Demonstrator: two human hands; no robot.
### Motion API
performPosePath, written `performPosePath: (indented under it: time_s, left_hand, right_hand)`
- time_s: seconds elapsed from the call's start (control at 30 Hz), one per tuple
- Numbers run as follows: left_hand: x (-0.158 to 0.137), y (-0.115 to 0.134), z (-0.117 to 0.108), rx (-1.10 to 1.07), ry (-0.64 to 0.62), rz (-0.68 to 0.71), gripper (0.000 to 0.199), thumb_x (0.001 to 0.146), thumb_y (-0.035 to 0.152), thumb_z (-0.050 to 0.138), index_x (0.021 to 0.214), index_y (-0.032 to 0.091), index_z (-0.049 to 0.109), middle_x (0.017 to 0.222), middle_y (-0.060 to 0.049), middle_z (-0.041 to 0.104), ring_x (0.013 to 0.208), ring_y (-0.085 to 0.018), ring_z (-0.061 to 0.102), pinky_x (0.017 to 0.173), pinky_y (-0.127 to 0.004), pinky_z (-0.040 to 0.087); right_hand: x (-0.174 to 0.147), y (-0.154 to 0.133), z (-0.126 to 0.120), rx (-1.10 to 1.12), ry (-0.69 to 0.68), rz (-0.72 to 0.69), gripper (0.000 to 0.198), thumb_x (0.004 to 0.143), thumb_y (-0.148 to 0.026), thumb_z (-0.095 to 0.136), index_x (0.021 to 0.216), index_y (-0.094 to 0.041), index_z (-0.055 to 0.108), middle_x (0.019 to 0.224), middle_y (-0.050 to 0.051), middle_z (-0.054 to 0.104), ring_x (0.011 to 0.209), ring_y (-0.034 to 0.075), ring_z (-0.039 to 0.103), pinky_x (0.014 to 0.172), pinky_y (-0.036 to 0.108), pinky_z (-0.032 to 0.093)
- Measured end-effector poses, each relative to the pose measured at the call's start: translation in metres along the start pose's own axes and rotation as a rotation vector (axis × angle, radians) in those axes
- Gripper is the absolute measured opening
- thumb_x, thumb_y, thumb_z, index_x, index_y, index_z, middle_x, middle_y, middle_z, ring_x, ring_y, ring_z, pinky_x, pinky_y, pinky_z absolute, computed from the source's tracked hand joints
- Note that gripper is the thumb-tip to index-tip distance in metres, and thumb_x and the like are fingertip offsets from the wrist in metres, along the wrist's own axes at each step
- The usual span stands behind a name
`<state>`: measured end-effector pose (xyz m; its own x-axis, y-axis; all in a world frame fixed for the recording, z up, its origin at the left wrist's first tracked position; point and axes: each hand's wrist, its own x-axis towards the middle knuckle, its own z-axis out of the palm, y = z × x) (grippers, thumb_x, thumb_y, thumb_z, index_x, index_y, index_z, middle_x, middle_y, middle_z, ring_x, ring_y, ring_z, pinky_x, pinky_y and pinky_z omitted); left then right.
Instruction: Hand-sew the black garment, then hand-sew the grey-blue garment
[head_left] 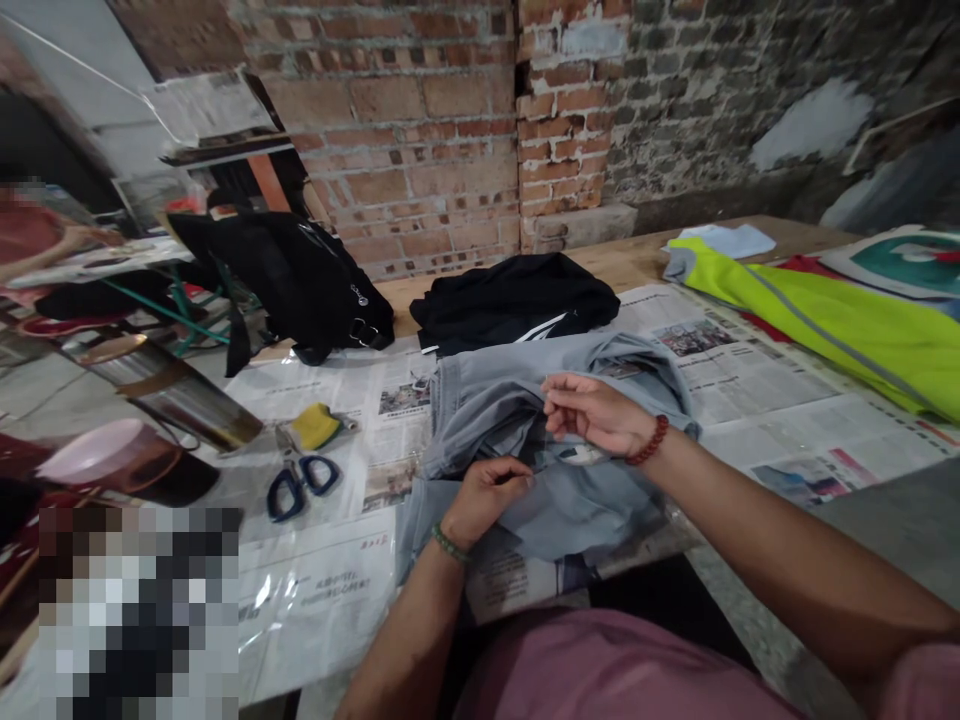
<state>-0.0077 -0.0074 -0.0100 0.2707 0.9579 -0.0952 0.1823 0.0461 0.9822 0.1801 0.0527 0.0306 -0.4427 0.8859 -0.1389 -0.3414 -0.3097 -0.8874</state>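
A grey garment [570,510] lies bunched up on the newspaper-covered table in front of me. My left hand [487,505], a green beaded bracelet at its wrist, is closed in a pinch on the garment's cloth at the near side. Just above the folds, my right hand [592,410] is raised with thumb and fingertips pressed together. Whatever it pinches is too small to make out. A red beaded bracelet [649,440] circles that wrist. Under the right hand a small whitish patch [581,455] shows among the folds.
Dark-handled scissors [300,485] and a yellow pad [315,427] lie to the left, near a steel flask [176,385] and a pink-lidded cup [135,460]. Behind are black clothing [517,295] and a black bag [300,285]. A fluorescent garment [817,320] and an iron [900,262] are at right.
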Motion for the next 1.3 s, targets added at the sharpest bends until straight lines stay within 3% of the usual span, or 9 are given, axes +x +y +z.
performPosePath:
  time_s: [0.13, 0.23, 0.7, 1.3]
  left_hand:
    - [0.001, -0.002, -0.001, -0.045, -0.002, -0.055, 0.013, 0.064, 0.027, 0.065, 0.063, 0.014, 0.067, 0.055, 0.003, 0.055, 0.052, -0.008, 0.044, 0.051, -0.019, 0.034]
    - [0.001, -0.004, -0.001, -0.066, 0.01, -0.07, 0.015, 0.063, 0.028, 0.065, 0.064, 0.014, 0.067, 0.054, 0.002, 0.055, 0.051, -0.008, 0.044, 0.048, -0.019, 0.034]
    - [0.001, -0.004, -0.001, -0.075, 0.001, -0.078, 0.015, 0.063, 0.029, 0.066, 0.064, 0.013, 0.067, 0.054, 0.002, 0.054, 0.051, -0.008, 0.043, 0.047, -0.018, 0.035]
    - [0.0, -0.005, -0.001, -0.073, 0.002, -0.08, 0.017, 0.063, 0.031, 0.066, 0.064, 0.014, 0.067, 0.054, 0.002, 0.054, 0.05, -0.008, 0.043, 0.047, -0.019, 0.033]
  right_hand:
    - [0.015, -0.017, -0.008, 0.017, 0.034, -0.008, 0.004, 0.079, -0.012, 0.053, 0.08, -0.016, 0.053, 0.066, -0.001, 0.062, 0.061, 0.012, 0.065, 0.059, 0.025, 0.053]
    - [0.025, -0.032, -0.013, 0.014, 0.068, -0.081, 0.009, 0.082, -0.01, 0.05, 0.077, -0.016, 0.054, 0.067, -0.001, 0.063, 0.065, 0.013, 0.066, 0.063, 0.028, 0.055]
    - [0.044, -0.097, -0.045, -0.051, 0.279, -0.278, 0.019, 0.086, -0.006, 0.041, 0.076, -0.016, 0.053, 0.061, -0.001, 0.062, 0.062, 0.012, 0.065, 0.058, 0.026, 0.054]
    - [0.042, -0.138, -0.065, -0.141, 0.427, -0.432, 0.018, 0.088, -0.006, 0.039, 0.075, -0.014, 0.048, 0.056, -0.003, 0.059, 0.06, 0.008, 0.063, 0.07, 0.031, 0.047]
